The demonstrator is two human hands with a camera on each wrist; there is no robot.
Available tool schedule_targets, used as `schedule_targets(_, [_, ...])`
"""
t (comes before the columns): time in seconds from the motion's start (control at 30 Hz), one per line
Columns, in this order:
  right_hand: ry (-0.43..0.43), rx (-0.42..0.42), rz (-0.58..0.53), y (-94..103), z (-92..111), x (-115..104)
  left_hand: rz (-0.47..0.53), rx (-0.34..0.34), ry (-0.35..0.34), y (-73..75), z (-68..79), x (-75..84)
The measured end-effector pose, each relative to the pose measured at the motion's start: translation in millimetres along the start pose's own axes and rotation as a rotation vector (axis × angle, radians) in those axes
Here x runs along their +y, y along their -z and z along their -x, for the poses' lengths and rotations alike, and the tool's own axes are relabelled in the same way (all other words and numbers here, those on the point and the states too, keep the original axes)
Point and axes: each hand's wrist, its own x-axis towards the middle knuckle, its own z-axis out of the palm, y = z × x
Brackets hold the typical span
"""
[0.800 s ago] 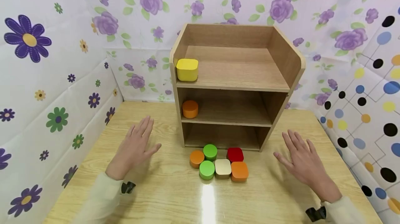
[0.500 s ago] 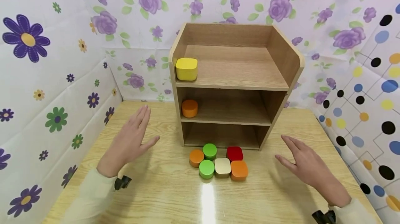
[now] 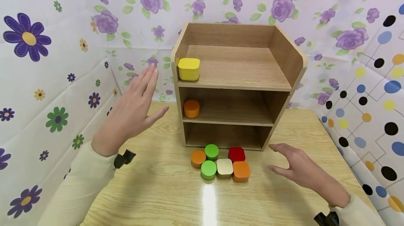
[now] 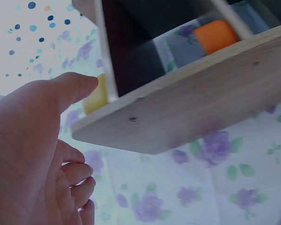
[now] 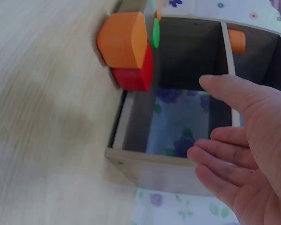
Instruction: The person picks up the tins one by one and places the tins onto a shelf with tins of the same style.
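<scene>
My left hand is raised off the table to the left of the small wooden shelf, fingers extended and thumb apart, holding nothing. Nearest to it is a yellow rounded-square block at the left end of the top board. An orange round block stands at the left of the middle level. To the right of the loose blocks hovers my right hand, loosely bent, thumb apart from the fingers, also holding nothing. Closest to it are an orange rounded-square block and a red one.
Beside those two lie a cream square block, two green round blocks and an orange round one, grouped before the shelf's bottom level. Patterned cloth walls enclose the wooden table at the back and both sides.
My left hand has risen and moved forward, up along the shelf's left side. My right hand has turned and shifted left, closer to the blocks. Blocks and shelf have stayed put.
</scene>
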Motion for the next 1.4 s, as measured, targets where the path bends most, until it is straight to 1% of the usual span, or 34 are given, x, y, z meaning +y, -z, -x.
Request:
schedule_targets(0.1, [0.014,-0.047,-0.017,-7.8,-4,-1,-0.012,0.06,-0.04,7.6,-16.1,2.3])
schedule_targets(0.2, [0.021,-0.087,-0.039,-16.8,-6,-3,-0.025,0.097,-0.063,11.8,-28.8,3.1])
schedule_targets(0.37, [0.052,-0.094,-0.076,-31.4,-9,-4,-0.056,0.1,-0.068,13.7,-45.4,2.8])
schedule_targets(0.6, [0.09,-0.121,-0.143,-51.9,-11,-2,-0.066,0.128,-0.11,10.3,-62.0,4.2])
schedule_targets(0.7, [0.092,-0.121,-0.165,-59.6,-12,0,-0.072,0.119,-0.11,9.9,-66.7,5.6])
schedule_targets(0.8, [0.087,-0.115,-0.182,-66.6,-12,1,-0.076,0.095,-0.101,9.7,-70.1,7.7])
schedule_targets(0.97, [0.061,-0.125,-0.224,-76.0,-13,1,-0.088,0.075,-0.092,8.0,-72.6,8.9])
schedule_targets(1.1, [0.044,-0.139,-0.254,-80.9,-15,0,-0.093,0.078,-0.098,5.4,-73.0,8.1])
schedule_targets(1.3, [0.058,-0.115,-0.272,-87.7,-19,-2,-0.102,0.098,-0.102,1.2,-73.9,5.4])
schedule_targets(1.4, [0.046,-0.122,-0.284,-90.3,-19,-4,-0.105,0.112,-0.114,0.1,-74.2,4.1])
